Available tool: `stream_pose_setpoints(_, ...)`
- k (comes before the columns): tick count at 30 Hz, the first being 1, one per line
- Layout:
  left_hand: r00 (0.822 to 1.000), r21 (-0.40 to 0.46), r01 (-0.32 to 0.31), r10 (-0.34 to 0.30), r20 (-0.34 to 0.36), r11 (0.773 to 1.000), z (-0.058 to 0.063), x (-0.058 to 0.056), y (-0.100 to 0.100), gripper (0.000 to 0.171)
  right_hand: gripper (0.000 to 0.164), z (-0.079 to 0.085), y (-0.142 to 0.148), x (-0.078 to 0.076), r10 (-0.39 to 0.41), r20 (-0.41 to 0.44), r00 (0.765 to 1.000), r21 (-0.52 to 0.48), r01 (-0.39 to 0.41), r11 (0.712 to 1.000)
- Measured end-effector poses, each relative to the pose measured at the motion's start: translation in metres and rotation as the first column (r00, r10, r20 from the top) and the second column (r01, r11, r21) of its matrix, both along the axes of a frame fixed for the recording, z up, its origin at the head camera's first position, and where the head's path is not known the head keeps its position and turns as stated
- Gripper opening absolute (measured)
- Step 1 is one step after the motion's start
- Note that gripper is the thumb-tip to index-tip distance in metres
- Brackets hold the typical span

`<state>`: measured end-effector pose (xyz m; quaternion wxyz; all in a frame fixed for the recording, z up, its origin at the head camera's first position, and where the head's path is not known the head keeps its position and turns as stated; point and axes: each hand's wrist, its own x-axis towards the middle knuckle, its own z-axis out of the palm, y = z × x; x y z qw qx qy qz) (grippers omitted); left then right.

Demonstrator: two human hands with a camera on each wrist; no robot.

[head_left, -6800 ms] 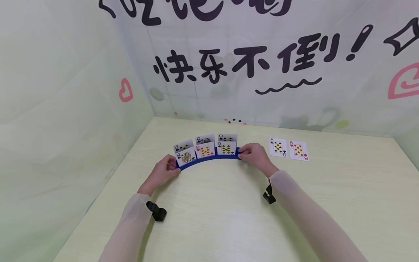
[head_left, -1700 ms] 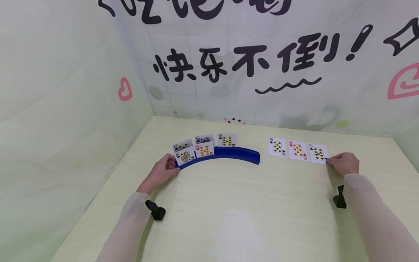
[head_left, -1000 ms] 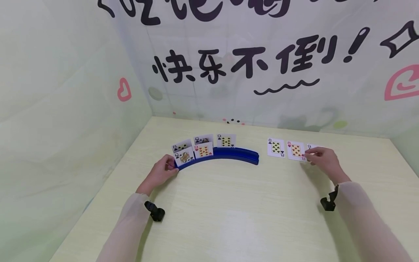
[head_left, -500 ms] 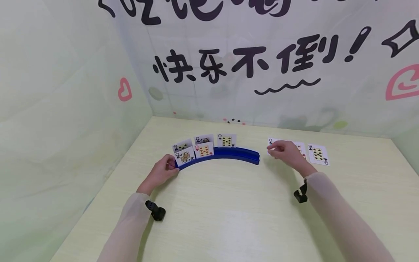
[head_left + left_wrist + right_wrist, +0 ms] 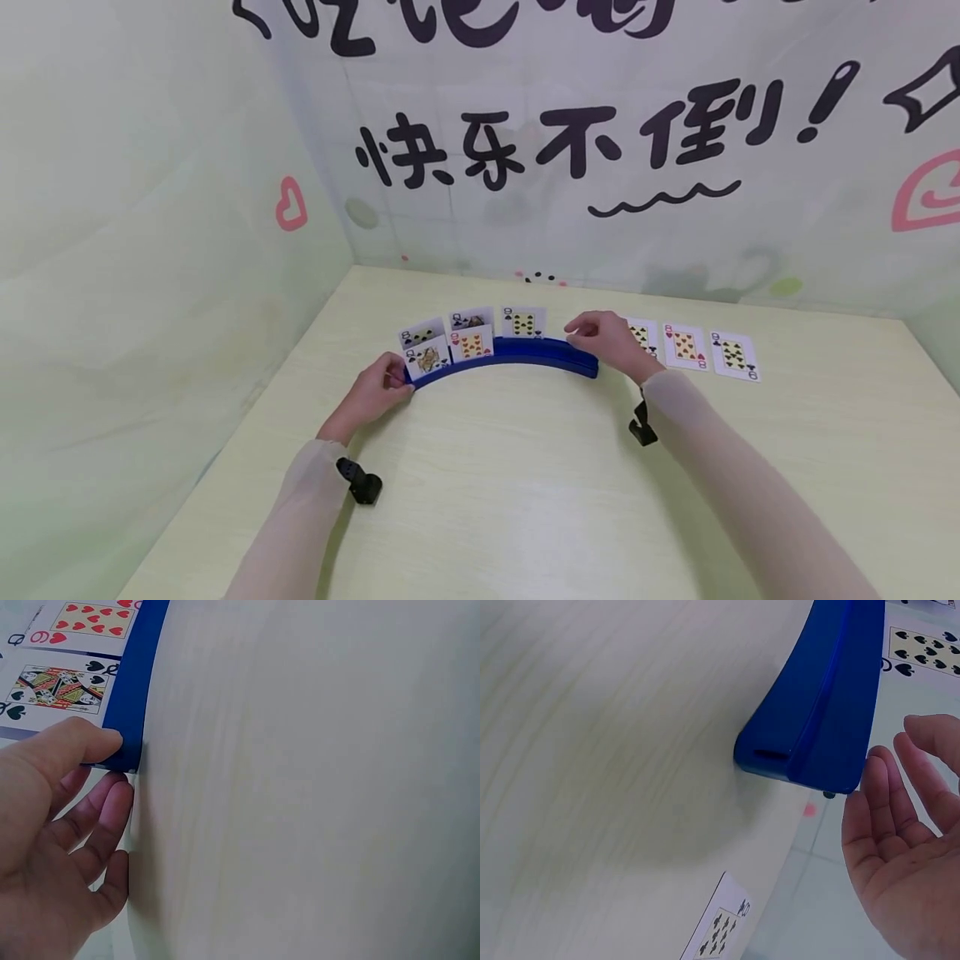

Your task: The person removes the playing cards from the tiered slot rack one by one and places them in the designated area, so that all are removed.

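Observation:
A curved blue card holder (image 5: pixel 558 354) stands on the table with playing cards in two rows. My left hand (image 5: pixel 369 390) grips its left end, thumb on the front near the queen of spades (image 5: pixel 60 688). The nine of hearts (image 5: pixel 472 343) is beside that queen in the front row. Behind them stand a black eight (image 5: pixel 420 332), a black queen (image 5: pixel 472 317) and the nine of spades (image 5: pixel 523 322). My right hand (image 5: pixel 609 340) hovers at the holder's right end, fingers loosely bent and holding nothing. In the right wrist view, its fingertips (image 5: pixel 877 761) are right by that end.
Flat on the table to the right lie an eight of clubs (image 5: pixel 642 336), partly behind my right hand, an eight of hearts (image 5: pixel 685 345) and a black nine (image 5: pixel 735 356). A printed cloth wall (image 5: pixel 487 233) borders the table behind, another on the left.
The front black nine has left the holder and now lies at the right end of the table row. My right hand let it go and came back left; my left hand stays put.

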<state>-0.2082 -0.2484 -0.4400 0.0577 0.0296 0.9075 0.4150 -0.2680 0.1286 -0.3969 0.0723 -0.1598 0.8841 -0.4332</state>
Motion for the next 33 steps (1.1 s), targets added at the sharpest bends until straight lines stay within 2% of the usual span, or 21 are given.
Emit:
stream_pose_setpoints(11, 1.0, -0.006, 0.008, -0.008, 0.004, 1.0, -0.001, -0.001, 0.001, 0.034, 0.021, -0.001, -0.03, -0.01, 0.013, -0.01, 1.0, 0.019, -0.012, 1.0)
stream_pose_setpoints(18, 1.0, -0.002, 0.004, -0.003, 0.008, 1.0, -0.001, -0.002, 0.0, 0.034, 0.015, -0.005, -0.039, -0.014, 0.042, -0.052, 0.998, 0.046, -0.04, 0.998)
stream_pose_setpoints(22, 1.0, -0.004, 0.001, -0.001, 0.007, 1.0, -0.001, -0.002, 0.001, 0.034, 0.01, -0.008, -0.042, -0.015, 0.026, -0.063, 0.998, 0.052, -0.023, 0.998)
stream_pose_setpoints(33, 1.0, -0.008, 0.005, -0.005, -0.003, 1.0, 0.0, -0.001, 0.001, 0.034, 0.011, -0.01, -0.046, -0.016, -0.033, -0.079, 0.996, 0.062, 0.038, 0.997)
